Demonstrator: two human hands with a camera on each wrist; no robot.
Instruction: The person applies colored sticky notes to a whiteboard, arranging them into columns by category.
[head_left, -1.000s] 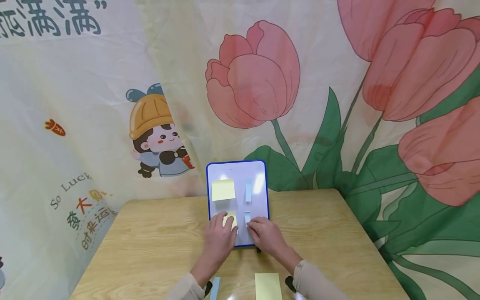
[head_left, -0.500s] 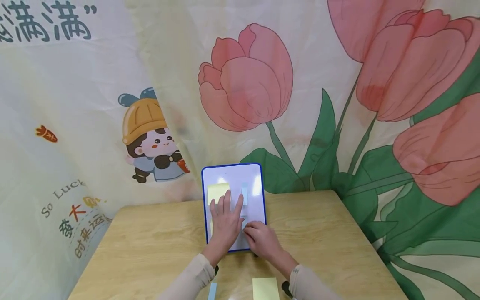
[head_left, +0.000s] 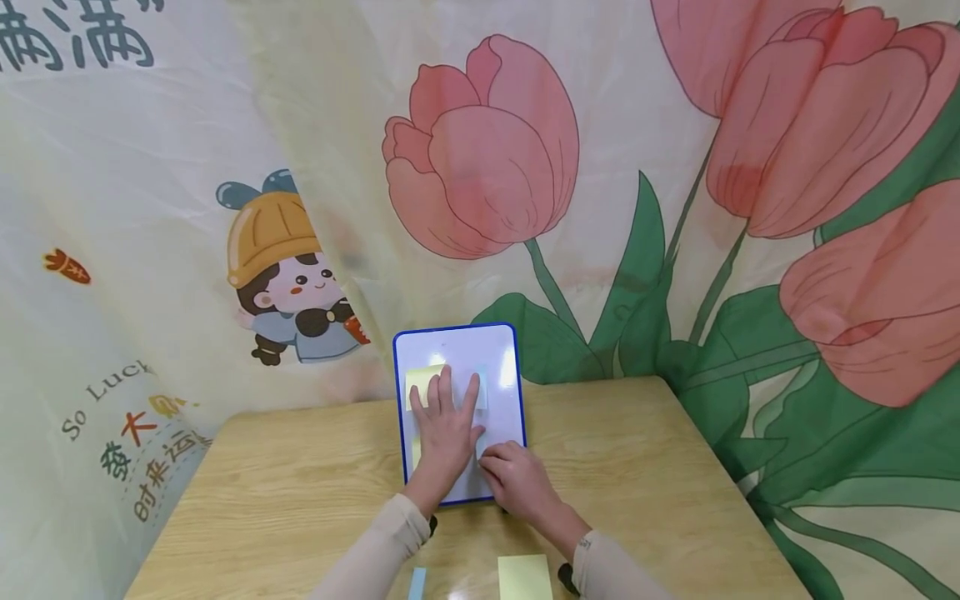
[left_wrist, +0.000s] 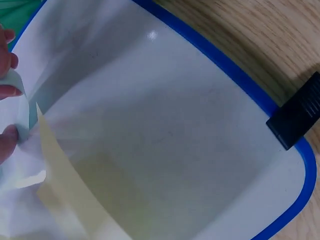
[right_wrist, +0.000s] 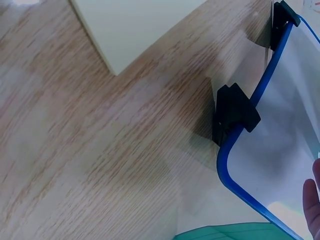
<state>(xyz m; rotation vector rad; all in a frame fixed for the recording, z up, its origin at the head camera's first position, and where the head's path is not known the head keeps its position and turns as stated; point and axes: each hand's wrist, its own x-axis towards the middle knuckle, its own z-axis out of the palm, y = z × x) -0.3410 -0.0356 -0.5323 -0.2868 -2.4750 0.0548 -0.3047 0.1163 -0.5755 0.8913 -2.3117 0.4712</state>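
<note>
In the head view my left hand (head_left: pixel 442 433) lies spread with straight fingers over the small blue-framed whiteboard (head_left: pixel 495 354). It covers part of the upper yellow sticky note (head_left: pixel 420 383) and most of the lower one (head_left: pixel 416 452). An upper pale blue sticky strip (head_left: pixel 482 392) shows beside its index finger. At the board's lower right, my right hand (head_left: pixel 517 477) has curled fingers. The left wrist view shows fingertips pinching a bent pale blue strip (left_wrist: pixel 22 112), with another fingertip touching its lower end. A yellow note (left_wrist: pixel 75 200) stands partly off the board there.
A pad of yellow notes (head_left: pixel 525 577) and a blue strip (head_left: pixel 417 583) lie on the wooden table (head_left: pixel 615 467) near the front. Black clip feet (right_wrist: pixel 234 112) hold the board's bottom edge. Behind hangs a tulip-printed curtain (head_left: pixel 487 167).
My left hand has moved up the board and spread out flat over the notes. My right hand stays at the lower right by the lower blue strip. The head view has shifted slightly.
</note>
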